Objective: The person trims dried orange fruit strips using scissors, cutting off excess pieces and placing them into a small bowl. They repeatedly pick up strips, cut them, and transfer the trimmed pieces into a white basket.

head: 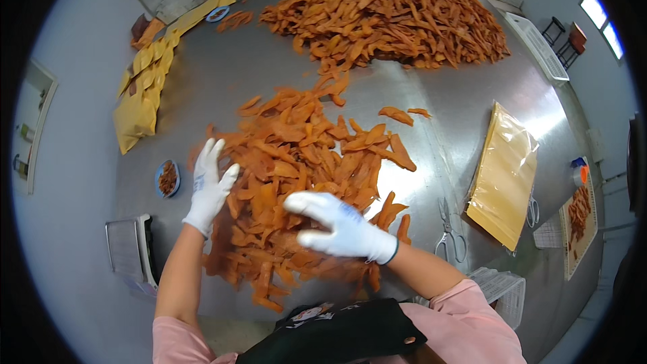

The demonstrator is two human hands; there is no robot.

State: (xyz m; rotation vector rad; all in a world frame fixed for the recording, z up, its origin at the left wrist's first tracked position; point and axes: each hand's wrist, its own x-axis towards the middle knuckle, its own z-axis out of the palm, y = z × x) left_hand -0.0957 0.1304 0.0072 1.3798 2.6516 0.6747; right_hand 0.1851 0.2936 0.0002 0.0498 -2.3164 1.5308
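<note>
Before me, a spread of orange dried sweet potato strips (288, 162) covers the middle of a stainless steel table (212, 81). My left hand (210, 187), in a white knit glove, is at the left edge of the spread, thumb and fingers apart, with nothing held. Over the right-centre of the strips hovers my right hand (338, 227), gloved the same way. Its thumb stands away from the fingers and no strip shows in its grasp. Whether its fingertips touch the strips beneath cannot be told. Some strips below it are hidden by the hand.
A large heap of strips (404, 15) lies at the back. Yellow packets (146, 81) and a blue dish of bits (167, 179) are left, with a scale (130, 247) nearer. Rightward lie scissors (449, 237), yellow bags in clear plastic (505, 177) and a white plastic basket (505, 288).
</note>
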